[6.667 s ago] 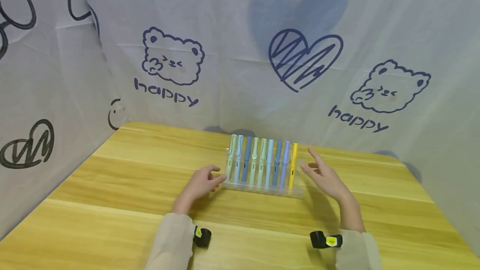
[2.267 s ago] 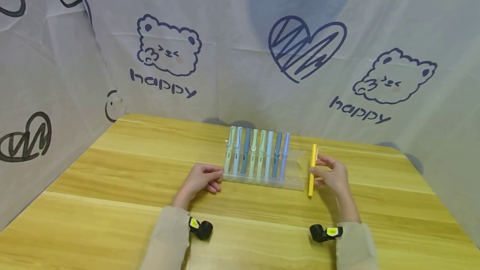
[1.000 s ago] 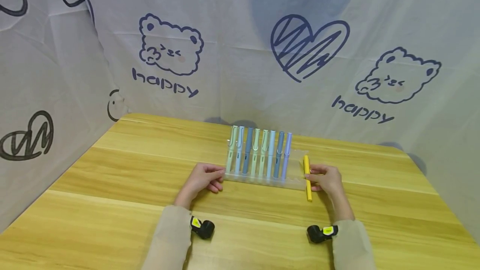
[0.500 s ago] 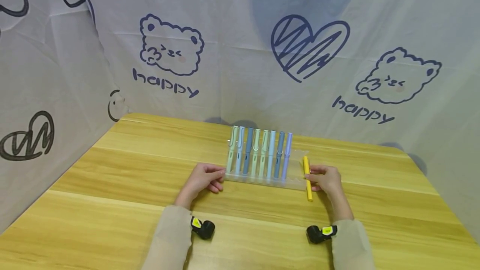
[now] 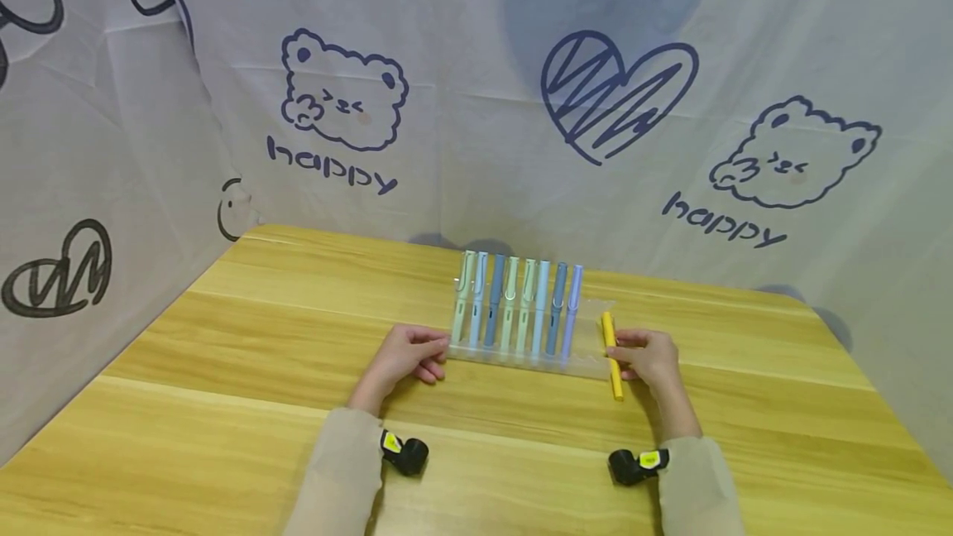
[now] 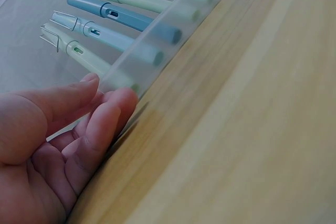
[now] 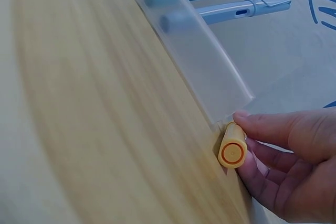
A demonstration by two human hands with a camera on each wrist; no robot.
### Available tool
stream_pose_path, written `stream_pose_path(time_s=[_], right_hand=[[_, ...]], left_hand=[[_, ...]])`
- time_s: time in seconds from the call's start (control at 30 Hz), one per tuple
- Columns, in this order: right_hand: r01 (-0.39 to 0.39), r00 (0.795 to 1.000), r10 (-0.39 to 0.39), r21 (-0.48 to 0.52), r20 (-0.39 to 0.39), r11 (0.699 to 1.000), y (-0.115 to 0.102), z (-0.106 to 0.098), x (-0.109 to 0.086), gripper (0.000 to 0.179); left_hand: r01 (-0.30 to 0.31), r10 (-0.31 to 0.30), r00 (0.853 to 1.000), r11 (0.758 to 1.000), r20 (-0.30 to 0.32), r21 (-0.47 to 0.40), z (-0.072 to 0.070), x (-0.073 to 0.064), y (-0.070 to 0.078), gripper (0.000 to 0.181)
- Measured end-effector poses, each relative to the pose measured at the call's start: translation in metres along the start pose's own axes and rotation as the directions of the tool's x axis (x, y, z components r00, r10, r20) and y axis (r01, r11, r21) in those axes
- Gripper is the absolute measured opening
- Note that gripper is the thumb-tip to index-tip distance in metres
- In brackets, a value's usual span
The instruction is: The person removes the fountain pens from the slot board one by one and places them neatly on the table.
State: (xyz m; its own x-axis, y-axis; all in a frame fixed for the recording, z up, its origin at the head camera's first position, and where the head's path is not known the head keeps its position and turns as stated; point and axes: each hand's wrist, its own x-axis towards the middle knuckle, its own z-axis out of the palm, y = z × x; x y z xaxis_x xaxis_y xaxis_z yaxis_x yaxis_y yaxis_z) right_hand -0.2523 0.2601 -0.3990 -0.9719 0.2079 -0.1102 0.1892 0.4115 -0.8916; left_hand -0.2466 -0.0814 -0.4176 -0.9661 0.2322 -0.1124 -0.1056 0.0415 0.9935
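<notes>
A clear plastic pen holder (image 5: 584, 366) lies on the table, carrying a row of several pens (image 5: 536, 313) in green, blue and purple. My left hand (image 5: 402, 358) pinches its left front corner between thumb and fingers, close beside the pale green pen (image 6: 79, 51). At the opposite end, my right hand (image 5: 649, 362) holds a yellow pen (image 5: 615, 379) between thumb and fingers. This pen points lengthwise away from me, right at the holder's right end. Its round yellow end (image 7: 233, 153) faces the right wrist camera. A vacant stretch of holder lies between the purple pen (image 5: 572, 313) and the yellow one.
The wooden table (image 5: 491, 445) reaches back to a pale cloth curtain (image 5: 476, 164) printed with bears and hearts. Another cloth wall (image 5: 141, 155) stands on the left. Black wrist cameras (image 5: 408, 455) sit at both sleeves.
The yellow pen, earlier at the right of the row, was taken out by my right hand, then brought back beside the holder's end. My left hand took hold of the holder's corner.
</notes>
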Motion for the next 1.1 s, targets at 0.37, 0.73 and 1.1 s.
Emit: stream_pose_path(time_s=[0.37,0.73,1.1], right_hand=[[0.010,1.000,-0.010,-0.002,-0.011,1.000,0.002,0.000,0.000,0.037],[0.040,0.995,-0.035,0.047,-0.088,0.998,-0.005,-0.004,-0.001,0.028],[0.180,0.975,-0.159,0.131,-0.155,0.975,-0.020,-0.005,-0.011,0.030]], left_hand=[[-0.008,0.008,1.000,1.000,0.011,0.001,0.000,0.000,-0.001,0.029],[-0.012,0.012,1.000,1.000,0.008,-0.003,0.000,0.001,-0.002,0.029],[-0.017,0.017,1.000,1.000,0.011,-0.001,0.000,-0.001,0.000,0.030]])
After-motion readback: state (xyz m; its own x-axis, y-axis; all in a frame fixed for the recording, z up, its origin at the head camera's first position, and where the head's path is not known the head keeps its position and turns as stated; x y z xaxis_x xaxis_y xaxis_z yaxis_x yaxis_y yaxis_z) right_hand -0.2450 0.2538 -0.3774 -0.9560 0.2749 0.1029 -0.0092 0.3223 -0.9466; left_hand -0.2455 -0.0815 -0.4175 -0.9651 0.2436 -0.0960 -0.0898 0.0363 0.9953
